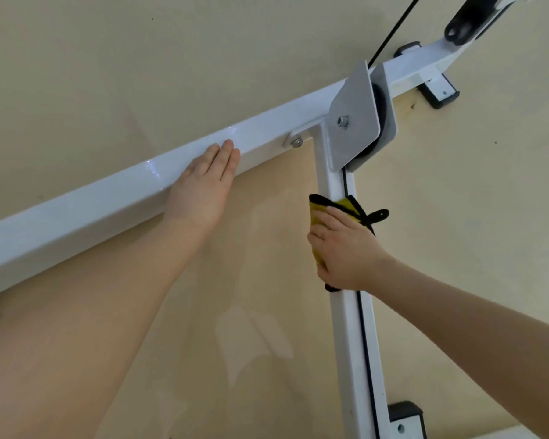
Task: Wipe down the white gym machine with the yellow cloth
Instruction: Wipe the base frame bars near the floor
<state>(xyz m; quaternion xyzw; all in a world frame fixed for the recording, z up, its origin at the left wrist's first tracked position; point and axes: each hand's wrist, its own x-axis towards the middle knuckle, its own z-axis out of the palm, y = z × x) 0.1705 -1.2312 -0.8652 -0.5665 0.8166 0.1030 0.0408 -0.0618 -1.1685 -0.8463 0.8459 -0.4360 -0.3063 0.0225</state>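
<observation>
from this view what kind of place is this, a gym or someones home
Probably a gym or home workout room, though little of the room shows. A white steel frame with a grey pulley bracket and black cable stands on a beige floor; the right hand wipes it with a yellow cloth.

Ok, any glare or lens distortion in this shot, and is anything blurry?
Head view: bright glare streaks on the white bar near the left hand; wide-angle lens bows the bar slightly; soft arm shadows on the beige floor; the right hand and yellow cloth look sharp, with no obvious motion blur.
</observation>
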